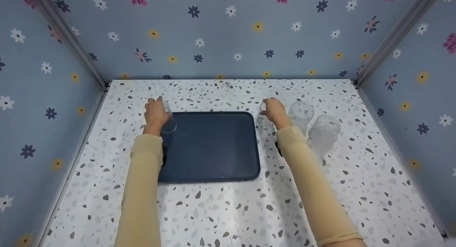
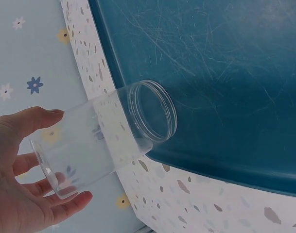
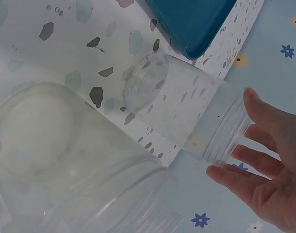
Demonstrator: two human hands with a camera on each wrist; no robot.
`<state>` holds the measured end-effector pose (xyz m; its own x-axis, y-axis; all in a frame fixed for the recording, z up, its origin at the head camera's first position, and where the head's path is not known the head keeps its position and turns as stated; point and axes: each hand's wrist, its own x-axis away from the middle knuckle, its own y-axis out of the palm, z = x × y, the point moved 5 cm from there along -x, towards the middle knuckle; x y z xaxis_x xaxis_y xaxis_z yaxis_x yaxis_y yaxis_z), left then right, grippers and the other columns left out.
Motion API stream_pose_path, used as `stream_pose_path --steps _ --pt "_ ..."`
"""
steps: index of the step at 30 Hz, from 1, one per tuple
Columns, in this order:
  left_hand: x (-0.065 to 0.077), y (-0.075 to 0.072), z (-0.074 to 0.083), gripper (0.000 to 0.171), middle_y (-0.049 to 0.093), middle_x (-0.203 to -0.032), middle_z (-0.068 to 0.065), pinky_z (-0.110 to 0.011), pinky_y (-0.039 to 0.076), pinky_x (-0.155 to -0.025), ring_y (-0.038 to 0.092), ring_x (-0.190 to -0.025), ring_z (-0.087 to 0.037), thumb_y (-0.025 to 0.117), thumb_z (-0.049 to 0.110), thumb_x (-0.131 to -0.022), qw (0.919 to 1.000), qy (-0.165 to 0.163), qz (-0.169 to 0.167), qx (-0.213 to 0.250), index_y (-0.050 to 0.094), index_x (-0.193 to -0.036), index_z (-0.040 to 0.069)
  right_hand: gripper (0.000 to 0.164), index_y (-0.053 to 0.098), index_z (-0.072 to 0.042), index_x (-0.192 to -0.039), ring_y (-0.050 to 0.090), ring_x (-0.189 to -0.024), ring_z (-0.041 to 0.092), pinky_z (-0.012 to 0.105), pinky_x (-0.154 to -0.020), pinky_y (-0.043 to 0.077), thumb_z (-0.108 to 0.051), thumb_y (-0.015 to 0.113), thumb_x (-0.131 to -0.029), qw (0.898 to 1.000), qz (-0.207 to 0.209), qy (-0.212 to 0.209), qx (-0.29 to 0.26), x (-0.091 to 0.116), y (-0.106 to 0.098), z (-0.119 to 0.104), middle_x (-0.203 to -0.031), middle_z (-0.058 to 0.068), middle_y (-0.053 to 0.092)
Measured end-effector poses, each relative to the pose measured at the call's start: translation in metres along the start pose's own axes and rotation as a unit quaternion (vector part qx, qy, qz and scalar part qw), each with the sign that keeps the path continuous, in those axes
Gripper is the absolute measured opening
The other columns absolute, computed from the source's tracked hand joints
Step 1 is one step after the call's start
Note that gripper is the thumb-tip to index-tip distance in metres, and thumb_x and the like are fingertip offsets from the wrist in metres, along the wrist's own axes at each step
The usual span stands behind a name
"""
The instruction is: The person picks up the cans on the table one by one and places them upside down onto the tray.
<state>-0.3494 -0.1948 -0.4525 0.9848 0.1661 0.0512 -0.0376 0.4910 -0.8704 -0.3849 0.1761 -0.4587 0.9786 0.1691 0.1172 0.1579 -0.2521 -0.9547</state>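
Note:
My left hand (image 1: pixel 155 113) holds a clear plastic jar (image 2: pixel 99 138) by its base end, thumb on one side and fingers on the other. The jar is upside down, its threaded mouth at the far left corner of the dark blue tray (image 1: pixel 210 147); whether it touches the tray I cannot tell. To the right of the tray, my right hand (image 1: pixel 275 111) grips a second clear jar (image 3: pixel 172 104) around its threaded mouth. That jar is upright, its base toward the table. In the right wrist view a larger clear jar (image 3: pixel 79 141) stands close beside it.
Clear jars, one at the back (image 1: pixel 302 111) and another nearer the front (image 1: pixel 325 129), stand right of my right hand, partly behind the sleeve. The speckled white table (image 1: pixel 213 204) is bounded by blue flowered panels (image 1: pixel 228 33) at the back and both sides.

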Motion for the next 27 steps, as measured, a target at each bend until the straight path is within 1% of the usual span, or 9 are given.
stream_pose_path --steps 2,8,13,18,23,27 --pt "0.002 -0.001 0.001 0.068 0.029 -0.127 -0.032 -0.057 0.034 -0.088 0.032 -0.114 -0.045 0.063 0.010 -0.078 1.0000 0.000 -0.006 0.008 0.029 -0.135 -0.004 0.049 0.048 0.001 -0.125 0.046 -0.110 0.035 0.042 -0.091 0.037 -0.016 0.065 -0.082 1.000 0.005 -0.004 0.002 0.000 0.000 0.000 -0.121 0.023 0.048" --pt "0.006 -0.003 0.002 0.069 0.027 -0.128 -0.033 -0.058 0.033 -0.087 0.031 -0.115 -0.046 0.063 0.010 -0.078 0.9999 0.010 0.003 0.011 0.028 -0.136 -0.005 0.050 0.049 0.001 -0.124 0.047 -0.108 0.035 0.042 -0.090 0.039 -0.017 0.066 -0.081 1.000 0.017 -0.006 -0.002 0.001 0.000 0.001 -0.121 0.023 0.049" --pt "0.005 -0.004 0.005 0.068 0.025 -0.129 -0.032 -0.060 0.030 -0.088 0.027 -0.119 -0.045 0.062 0.015 -0.080 0.9996 0.018 0.014 0.019 0.028 -0.135 -0.005 0.050 0.049 0.000 -0.124 0.047 -0.108 0.035 0.042 -0.089 0.040 -0.017 0.066 -0.081 1.000 0.025 -0.002 -0.008 0.002 0.000 0.002 -0.120 0.022 0.049" --pt "0.006 -0.005 0.010 0.065 0.026 -0.131 -0.031 -0.057 0.028 -0.093 0.026 -0.122 -0.041 0.059 0.023 -0.084 0.9995 0.018 0.021 0.018 0.028 -0.134 -0.006 0.049 0.051 0.000 -0.123 0.049 -0.106 0.034 0.042 -0.088 0.040 -0.017 0.067 -0.080 0.999 0.043 0.000 -0.011 0.004 -0.002 0.002 -0.118 0.022 0.051" --pt "0.010 -0.008 0.017 0.063 0.027 -0.132 -0.028 -0.055 0.026 -0.095 0.026 -0.123 -0.038 0.060 0.024 -0.084 0.9987 0.021 0.045 0.007 0.032 -0.132 -0.007 0.048 0.054 0.000 -0.120 0.051 -0.103 0.034 0.042 -0.086 0.042 -0.018 0.069 -0.078 0.998 0.066 0.001 -0.015 0.006 -0.002 0.003 -0.114 0.022 0.053" --pt "0.012 -0.010 0.022 0.061 0.027 -0.134 -0.027 -0.056 0.021 -0.097 0.023 -0.125 -0.037 0.060 0.024 -0.084 0.9969 0.038 0.069 -0.002 0.036 -0.130 -0.009 0.048 0.054 0.001 -0.119 0.052 -0.100 0.034 0.042 -0.084 0.043 -0.019 0.070 -0.077 0.997 0.077 0.000 -0.018 0.009 -0.001 0.003 -0.111 0.022 0.053"
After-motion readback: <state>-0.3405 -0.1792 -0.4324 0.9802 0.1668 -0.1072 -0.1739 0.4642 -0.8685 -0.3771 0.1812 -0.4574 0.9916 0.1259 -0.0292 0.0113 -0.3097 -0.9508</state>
